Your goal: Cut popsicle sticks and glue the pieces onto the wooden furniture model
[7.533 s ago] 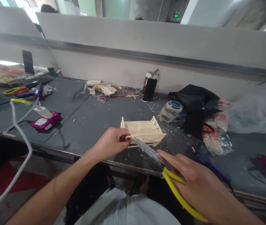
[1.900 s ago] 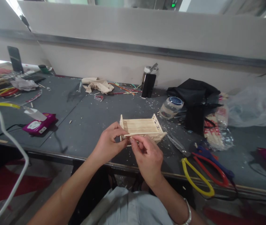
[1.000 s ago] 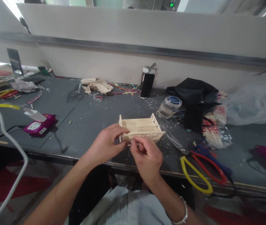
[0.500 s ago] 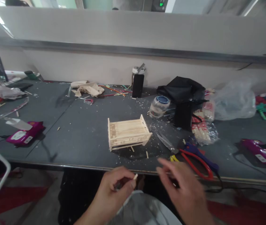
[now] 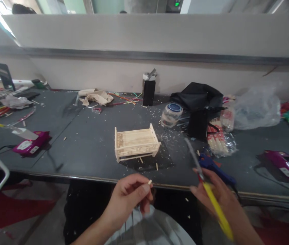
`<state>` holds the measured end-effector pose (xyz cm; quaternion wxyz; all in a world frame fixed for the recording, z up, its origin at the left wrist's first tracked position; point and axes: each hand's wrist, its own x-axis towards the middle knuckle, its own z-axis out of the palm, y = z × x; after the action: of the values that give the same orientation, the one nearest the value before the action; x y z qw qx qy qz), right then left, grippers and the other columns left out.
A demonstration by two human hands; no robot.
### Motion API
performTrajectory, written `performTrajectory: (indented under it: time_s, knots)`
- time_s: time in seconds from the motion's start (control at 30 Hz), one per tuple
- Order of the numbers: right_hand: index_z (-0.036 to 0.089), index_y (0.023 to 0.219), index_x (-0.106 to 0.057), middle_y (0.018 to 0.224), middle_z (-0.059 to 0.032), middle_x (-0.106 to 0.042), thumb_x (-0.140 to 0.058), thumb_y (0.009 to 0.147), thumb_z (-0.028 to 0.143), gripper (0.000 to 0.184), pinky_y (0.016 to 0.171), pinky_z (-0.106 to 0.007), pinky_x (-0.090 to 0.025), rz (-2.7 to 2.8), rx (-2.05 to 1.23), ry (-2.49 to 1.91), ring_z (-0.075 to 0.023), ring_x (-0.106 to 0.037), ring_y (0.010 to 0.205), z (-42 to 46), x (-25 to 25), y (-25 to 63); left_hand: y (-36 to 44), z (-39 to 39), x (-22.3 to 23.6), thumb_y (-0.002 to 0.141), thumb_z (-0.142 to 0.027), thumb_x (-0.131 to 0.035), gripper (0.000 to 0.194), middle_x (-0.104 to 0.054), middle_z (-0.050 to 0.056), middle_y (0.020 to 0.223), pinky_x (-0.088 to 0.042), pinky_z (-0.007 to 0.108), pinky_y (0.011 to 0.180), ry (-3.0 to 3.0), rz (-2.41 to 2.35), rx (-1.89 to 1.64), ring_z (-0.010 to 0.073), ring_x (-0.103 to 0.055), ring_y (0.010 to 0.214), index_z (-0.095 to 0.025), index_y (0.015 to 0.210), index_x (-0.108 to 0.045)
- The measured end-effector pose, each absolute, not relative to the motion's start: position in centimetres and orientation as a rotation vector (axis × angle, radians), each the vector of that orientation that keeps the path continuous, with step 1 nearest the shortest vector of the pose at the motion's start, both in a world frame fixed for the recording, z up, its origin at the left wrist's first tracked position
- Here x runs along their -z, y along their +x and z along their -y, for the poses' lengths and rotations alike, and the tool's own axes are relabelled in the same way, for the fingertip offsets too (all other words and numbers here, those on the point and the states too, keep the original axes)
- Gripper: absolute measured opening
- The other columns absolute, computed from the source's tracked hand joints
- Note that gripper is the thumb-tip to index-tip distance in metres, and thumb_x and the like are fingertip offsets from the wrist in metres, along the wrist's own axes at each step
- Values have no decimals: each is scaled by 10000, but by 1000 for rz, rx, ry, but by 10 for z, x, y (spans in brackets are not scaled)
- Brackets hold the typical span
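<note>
My left hand (image 5: 131, 194) is closed in front of the table edge, pinching a short wooden stick piece (image 5: 150, 182) between thumb and fingertips. To the right, my right hand (image 5: 217, 194) grips a pair of scissors (image 5: 217, 207) with a long metal blade pointing up and away and a yellow handle along the palm; the hand is slightly blurred. A small bed-like frame of light wooden sticks (image 5: 136, 141) stands upright on the dark table, beyond my left hand and touched by neither hand. Loose stick bits (image 5: 157, 166) lie just in front of it.
Right of the frame lie a blue glue gun (image 5: 217, 168), a clear jar with a blue lid (image 5: 171, 115), a black bag (image 5: 197, 97) and packed sticks (image 5: 221, 141). A phone (image 5: 149, 93) leans at the back. Purple power strips (image 5: 32, 142) sit at both sides.
My right hand has taken hold of the scissors and lifted them off the table, moving right. The left hand keeps its pinch on the stick piece, slightly higher in view.
</note>
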<state>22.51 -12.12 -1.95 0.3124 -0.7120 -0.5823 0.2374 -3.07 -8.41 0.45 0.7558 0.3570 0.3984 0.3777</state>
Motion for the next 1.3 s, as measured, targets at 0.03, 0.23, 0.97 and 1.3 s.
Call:
performTrajectory:
  time_s: [0.03, 0.23, 0.97, 1.3]
  knots:
    - [243, 1161, -510, 647, 34, -653, -576, 817, 409, 388, 480, -234, -521, 1484, -655, -1843, -149, -620, 463, 129, 18, 218, -32, 84, -5, 723, -411, -732, 297, -620, -1, 579, -391, 193, 396, 784, -877, -827, 83, -530, 392, -137, 788, -634]
    - [292, 1303, -488, 1058, -36, -689, -491, 865, 187, 450, 727, -210, -560, 1829, -565, -1522, -157, -702, 854, 152, 13, 183, -34, 83, -7, 717, -405, -743, 293, -572, -34, 518, -346, 163, 408, 869, -892, -854, 43, -457, 397, -147, 848, -691]
    - [268, 1323, -449, 1029, -66, -601, -523, 814, 116, 536, 794, -313, -503, 2310, -853, -1529, -205, -607, 926, 139, -14, 181, -36, 88, -5, 643, -322, -818, 154, -604, -12, 549, -350, 169, 460, 846, -804, -893, 53, -448, 468, -200, 722, -765]
    - [238, 1249, -518, 937, -65, -665, -496, 713, 73, 561, 684, -277, -526, 2323, -549, -1432, -194, -640, 783, 139, 2, 182, -37, 91, -4, 692, -319, -785, 141, -605, -11, 612, -364, 186, 527, 861, -773, -912, 65, -455, 535, -190, 742, -761]
